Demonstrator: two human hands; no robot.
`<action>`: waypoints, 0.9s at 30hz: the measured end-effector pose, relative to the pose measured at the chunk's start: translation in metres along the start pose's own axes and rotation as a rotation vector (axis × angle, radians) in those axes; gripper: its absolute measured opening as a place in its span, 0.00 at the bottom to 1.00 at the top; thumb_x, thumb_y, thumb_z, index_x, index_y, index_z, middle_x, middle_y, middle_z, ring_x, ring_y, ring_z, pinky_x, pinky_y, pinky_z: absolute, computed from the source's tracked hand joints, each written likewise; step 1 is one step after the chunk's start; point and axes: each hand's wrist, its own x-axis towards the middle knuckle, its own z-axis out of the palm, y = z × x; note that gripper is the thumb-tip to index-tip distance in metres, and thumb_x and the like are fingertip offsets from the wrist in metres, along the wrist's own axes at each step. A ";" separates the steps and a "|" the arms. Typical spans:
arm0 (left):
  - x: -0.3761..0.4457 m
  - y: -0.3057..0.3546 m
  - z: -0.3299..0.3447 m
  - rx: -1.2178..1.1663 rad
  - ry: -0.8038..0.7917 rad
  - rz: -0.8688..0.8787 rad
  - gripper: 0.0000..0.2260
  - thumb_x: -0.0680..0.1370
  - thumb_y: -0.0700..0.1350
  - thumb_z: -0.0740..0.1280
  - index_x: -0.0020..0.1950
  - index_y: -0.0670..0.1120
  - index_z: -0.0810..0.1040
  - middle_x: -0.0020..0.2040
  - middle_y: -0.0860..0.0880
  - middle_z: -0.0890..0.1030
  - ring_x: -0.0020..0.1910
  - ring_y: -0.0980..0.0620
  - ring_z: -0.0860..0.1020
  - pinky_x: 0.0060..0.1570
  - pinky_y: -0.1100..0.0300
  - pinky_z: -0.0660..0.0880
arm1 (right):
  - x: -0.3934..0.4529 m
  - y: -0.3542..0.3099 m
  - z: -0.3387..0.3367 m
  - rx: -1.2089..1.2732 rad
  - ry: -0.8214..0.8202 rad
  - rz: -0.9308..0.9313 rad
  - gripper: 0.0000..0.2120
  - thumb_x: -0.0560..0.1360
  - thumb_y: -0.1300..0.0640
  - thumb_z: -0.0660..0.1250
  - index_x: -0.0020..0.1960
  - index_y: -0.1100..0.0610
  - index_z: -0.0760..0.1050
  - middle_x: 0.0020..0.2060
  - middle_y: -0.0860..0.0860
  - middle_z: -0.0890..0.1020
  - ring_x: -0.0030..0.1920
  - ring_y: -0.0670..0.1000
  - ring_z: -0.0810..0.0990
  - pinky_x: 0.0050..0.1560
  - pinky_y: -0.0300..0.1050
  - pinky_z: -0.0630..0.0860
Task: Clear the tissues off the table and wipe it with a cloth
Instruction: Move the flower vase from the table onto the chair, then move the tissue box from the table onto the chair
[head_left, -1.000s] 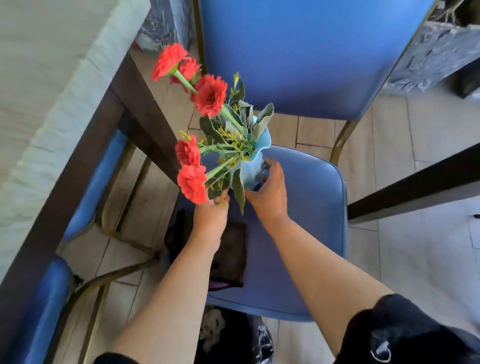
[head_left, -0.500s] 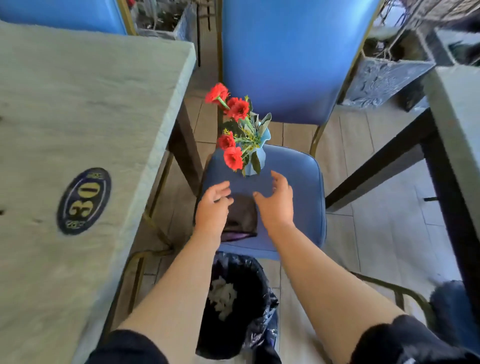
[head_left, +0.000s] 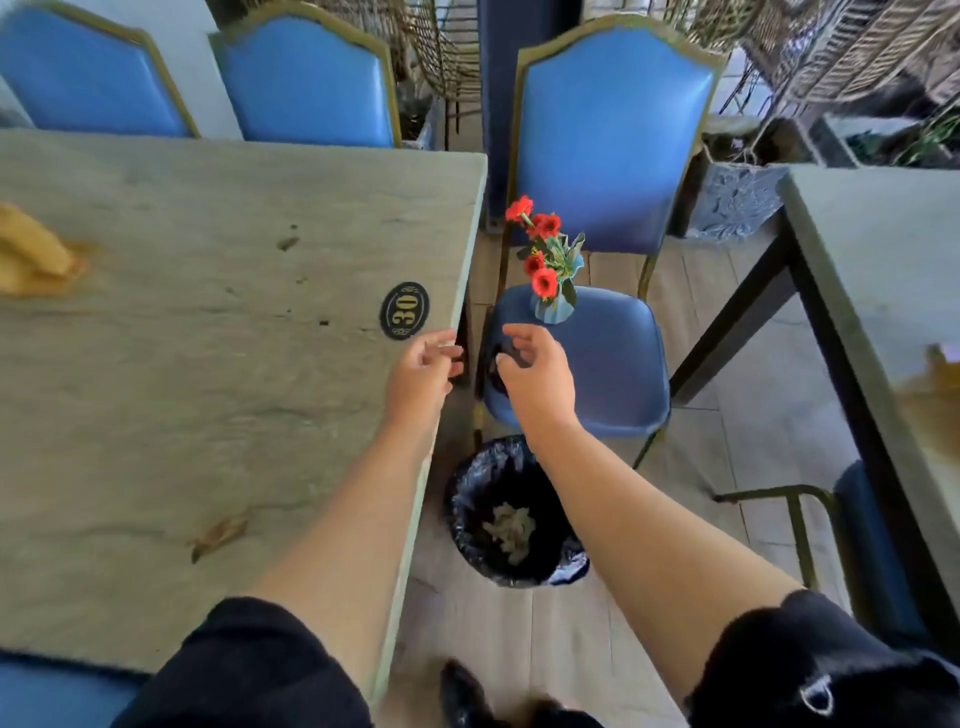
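**Hands over the chair, tissues in the bin**

The left hand (head_left: 423, 371) hovers over the right edge of the table (head_left: 208, 364), fingers loosely spread and apart, holding nothing. At its 3 o'clock, just beside it, the right hand (head_left: 537, 379) hangs above the seat of the blue chair (head_left: 613, 358). Its fingers curl around something dark; the cloth (head_left: 496, 374) lies on the seat's left part right under them, mostly hidden by the hand, and whether the fingers are clamped on it I cannot tell.

At 12 o'clock from the right hand, a small blue vase of red flowers (head_left: 550, 275) stands upright on the back of the same seat, apart from both hands.

At 6 o'clock from the right hand, on the floor between table and chair, stands a bin lined with a black bag (head_left: 467, 519). Crumpled tissues (head_left: 511, 527) lie in its bottom.

On the tabletop, an oval black plate marked 30 (head_left: 404, 310) sits at 11 o'clock from the left hand, near the edge. A yellowish wet patch with a crumpled yellowish thing (head_left: 31, 254) sits at the table's far left, about 9 o'clock, well apart from the hands. A smaller brownish smear (head_left: 218, 532) lies at 7 o'clock, near the left forearm. Small dark specks dot the surface between them.
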 end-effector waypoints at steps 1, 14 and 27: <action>-0.009 0.004 -0.010 0.019 0.016 0.018 0.13 0.80 0.35 0.57 0.55 0.50 0.76 0.48 0.51 0.80 0.45 0.53 0.79 0.45 0.59 0.73 | -0.010 -0.006 0.004 0.018 -0.011 -0.011 0.16 0.75 0.60 0.65 0.62 0.51 0.74 0.57 0.51 0.77 0.53 0.46 0.75 0.52 0.39 0.69; -0.110 0.012 -0.141 0.028 0.225 0.111 0.16 0.78 0.37 0.59 0.52 0.57 0.78 0.49 0.53 0.79 0.47 0.55 0.79 0.44 0.58 0.73 | -0.130 -0.048 0.072 0.047 -0.221 -0.097 0.13 0.76 0.60 0.64 0.58 0.48 0.75 0.57 0.48 0.77 0.56 0.47 0.75 0.54 0.43 0.74; -0.122 0.036 -0.368 0.007 0.239 0.128 0.11 0.80 0.41 0.60 0.58 0.53 0.77 0.45 0.54 0.78 0.50 0.53 0.78 0.46 0.59 0.71 | -0.223 -0.141 0.247 0.104 -0.228 -0.199 0.13 0.75 0.61 0.63 0.57 0.49 0.76 0.55 0.50 0.78 0.54 0.47 0.76 0.51 0.42 0.74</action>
